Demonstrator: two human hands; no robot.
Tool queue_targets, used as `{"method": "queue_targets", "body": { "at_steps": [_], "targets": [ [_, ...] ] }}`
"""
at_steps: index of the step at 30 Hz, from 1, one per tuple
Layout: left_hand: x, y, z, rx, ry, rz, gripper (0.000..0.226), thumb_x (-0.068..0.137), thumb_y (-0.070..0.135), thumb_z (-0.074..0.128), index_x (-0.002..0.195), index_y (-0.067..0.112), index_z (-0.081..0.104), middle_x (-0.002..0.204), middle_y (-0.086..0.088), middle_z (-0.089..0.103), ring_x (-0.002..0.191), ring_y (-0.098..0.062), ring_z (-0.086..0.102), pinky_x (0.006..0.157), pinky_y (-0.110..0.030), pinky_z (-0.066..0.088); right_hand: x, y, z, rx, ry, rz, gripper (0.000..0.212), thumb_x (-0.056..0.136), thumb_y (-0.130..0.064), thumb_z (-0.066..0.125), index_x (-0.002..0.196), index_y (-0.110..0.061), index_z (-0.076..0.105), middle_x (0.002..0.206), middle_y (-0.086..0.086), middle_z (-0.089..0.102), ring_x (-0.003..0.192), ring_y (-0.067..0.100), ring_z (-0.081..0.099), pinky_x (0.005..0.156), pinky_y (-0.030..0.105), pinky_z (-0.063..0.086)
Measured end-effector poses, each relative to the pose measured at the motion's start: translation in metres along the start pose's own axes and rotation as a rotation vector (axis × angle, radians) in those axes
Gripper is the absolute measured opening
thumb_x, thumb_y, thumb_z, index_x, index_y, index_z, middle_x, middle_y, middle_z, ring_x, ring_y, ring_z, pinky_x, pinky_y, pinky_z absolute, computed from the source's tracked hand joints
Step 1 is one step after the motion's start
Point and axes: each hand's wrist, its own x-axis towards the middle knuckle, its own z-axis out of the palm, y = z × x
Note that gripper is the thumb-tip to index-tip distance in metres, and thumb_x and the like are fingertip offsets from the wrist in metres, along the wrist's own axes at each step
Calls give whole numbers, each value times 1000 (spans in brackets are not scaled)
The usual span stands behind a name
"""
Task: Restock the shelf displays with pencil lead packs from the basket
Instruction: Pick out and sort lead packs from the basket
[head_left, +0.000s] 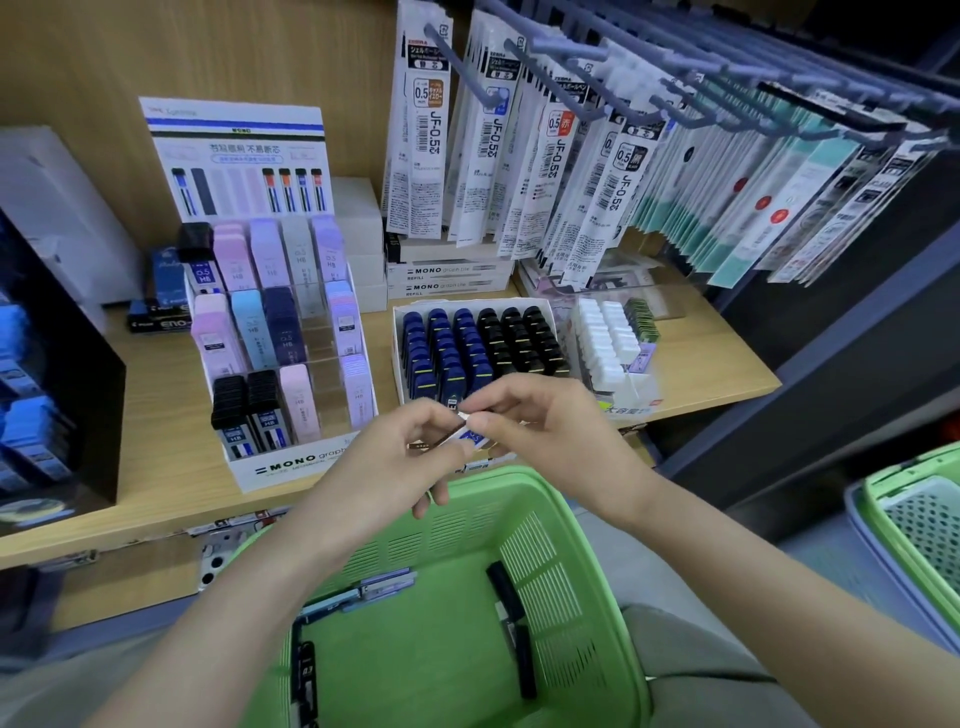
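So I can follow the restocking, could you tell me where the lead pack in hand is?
Head view, centre: the lead pack is pinched between left hand and right hand, above the green basket rim, near the white tray.

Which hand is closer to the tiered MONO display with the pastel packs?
Left. The left hand sits just right of the MONO display, by its front corner; the right hand is farther right, before the blue-and-black pack tray.

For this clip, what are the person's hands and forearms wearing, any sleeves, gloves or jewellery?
Nothing shows on either. The left hand and right hand are ungloved, no rings visible; the left forearm and right forearm are bare to the frame edge, with no sleeves, watch or bracelet in view.
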Motion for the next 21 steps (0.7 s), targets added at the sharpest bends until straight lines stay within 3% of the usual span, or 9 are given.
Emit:
{"method": "queue_targets", "body": {
  "at_steps": [6,10,15,18,21],
  "targets": [
    [-1,-7,-16,-75,181,17,5,87,16,64,91,13,62,61,2,58,47,-6,49,52,-16,45,-7,-3,-5,225,110,121,12,82,-4,67,85,-16,66,69,-8,64,63,9,66,64,18,54],
    [-10,-9,-28,-125,257,150,8,86,9,64,91,15,63,65,-1,61,52,-6,54,54,-16,47,-16,-7,7,193,-50,257,17,81,1,66,84,-16,62,77,0,64,64,9,67,63,18,55],
    [-25,-21,-46,88,333,300,18,83,11,68,82,28,61,74,9,63,65,-6,54,66,-26,45,-20,-13,26,200,-86,286,13,86,-5,64,89,-17,59,84,1,62,73,11,66,66,18,52],
    [-38,-33,-60,291,357,356,19,84,15,68,80,31,57,77,11,59,72,-4,52,65,-14,39,-15,-22,34,256,-36,252,8,88,-7,61,92,-14,60,81,1,62,74,10,67,68,19,54],
    [-45,-49,-81,486,387,418,20,85,13,66,87,30,56,88,20,55,88,2,50,74,-7,36,-7,-33,45,173,48,128,11,87,-5,62,87,-16,61,74,-2,65,69,6,65,64,17,53]
  ]
}}
